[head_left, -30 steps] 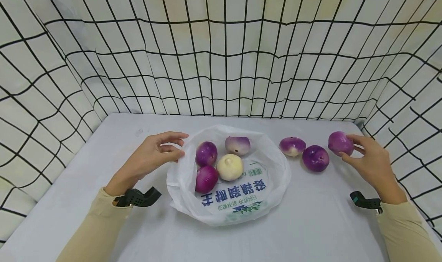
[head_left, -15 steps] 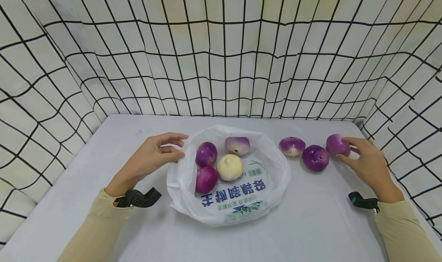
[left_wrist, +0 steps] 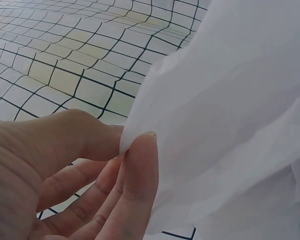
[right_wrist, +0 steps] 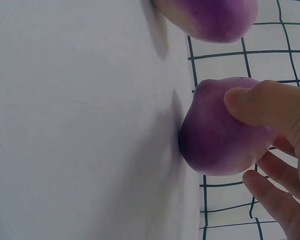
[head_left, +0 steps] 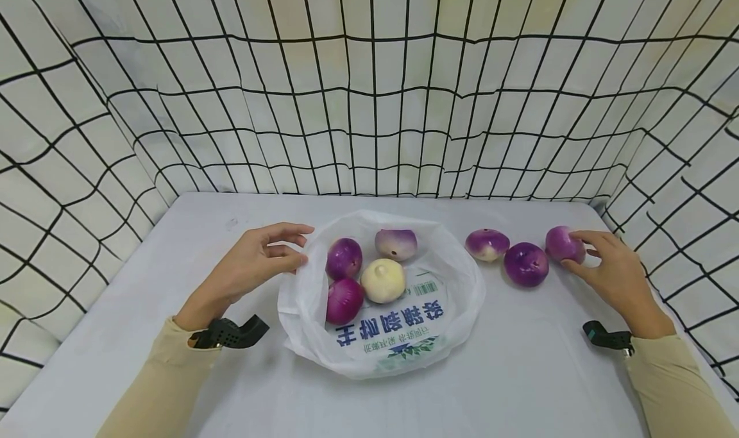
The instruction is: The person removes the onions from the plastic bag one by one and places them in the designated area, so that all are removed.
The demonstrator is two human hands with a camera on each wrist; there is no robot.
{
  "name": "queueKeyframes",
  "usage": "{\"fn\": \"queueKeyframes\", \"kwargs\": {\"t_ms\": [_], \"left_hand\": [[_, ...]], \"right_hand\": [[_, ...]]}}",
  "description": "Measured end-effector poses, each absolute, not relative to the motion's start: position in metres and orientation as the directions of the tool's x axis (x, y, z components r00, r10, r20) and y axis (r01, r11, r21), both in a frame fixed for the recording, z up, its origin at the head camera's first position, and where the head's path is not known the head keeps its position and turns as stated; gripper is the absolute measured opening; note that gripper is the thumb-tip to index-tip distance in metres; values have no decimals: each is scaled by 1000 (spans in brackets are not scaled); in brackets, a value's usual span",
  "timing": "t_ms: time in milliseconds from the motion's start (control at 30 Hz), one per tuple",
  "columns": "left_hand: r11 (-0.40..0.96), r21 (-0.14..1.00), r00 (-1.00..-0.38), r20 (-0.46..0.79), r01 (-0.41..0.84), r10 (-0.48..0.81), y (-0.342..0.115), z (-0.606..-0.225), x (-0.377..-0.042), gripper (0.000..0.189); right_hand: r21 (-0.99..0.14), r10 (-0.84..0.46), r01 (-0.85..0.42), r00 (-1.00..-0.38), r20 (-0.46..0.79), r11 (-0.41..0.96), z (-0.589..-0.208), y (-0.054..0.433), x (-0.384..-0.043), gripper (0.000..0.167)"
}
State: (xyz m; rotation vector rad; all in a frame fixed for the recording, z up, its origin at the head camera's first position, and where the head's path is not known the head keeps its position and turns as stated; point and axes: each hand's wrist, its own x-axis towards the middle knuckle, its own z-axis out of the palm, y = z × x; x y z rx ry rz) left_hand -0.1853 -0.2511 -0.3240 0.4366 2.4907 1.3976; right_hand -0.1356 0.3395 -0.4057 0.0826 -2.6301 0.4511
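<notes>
At the right end of a row, a purple onion (head_left: 563, 244) is gripped by my right hand (head_left: 614, 277). The right wrist view shows the thumb pressed on the side of this onion (right_wrist: 217, 135), its base right at the table surface. Two more purple bulbs, one with a pale underside (head_left: 487, 244) and a darker one (head_left: 526, 265), lie to its left. My left hand (head_left: 254, 258) pinches the left rim of a white plastic bag (head_left: 462, 335). In the left wrist view the thumb and index finger (left_wrist: 140, 175) meet on the thin bag edge (left_wrist: 190, 115).
Inside the spread bag sit two purple onions, one upper (head_left: 344, 258) and one lower (head_left: 344, 301), a cream-coloured bulb (head_left: 383, 281) and a purple-and-white bulb (head_left: 396, 244). Blue and green print marks the bag. White, black-gridded walls (head_left: 369, 111) enclose the white table (head_left: 519, 374) behind and at the sides.
My right hand has brought its onion slightly left and down, beside the dark bulb at the end of the row. The left hand and the bag have stayed in place.
</notes>
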Motion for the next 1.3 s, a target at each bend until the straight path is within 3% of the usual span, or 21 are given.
{"fn": "queueKeyframes", "kwargs": {"t_ms": [1300], "left_hand": [[487,858,-917,-48,165,396,-252,-323,-185,53]], "right_hand": [[-341,35,-163,-861,508,926,-394,336,-132,54]]}}
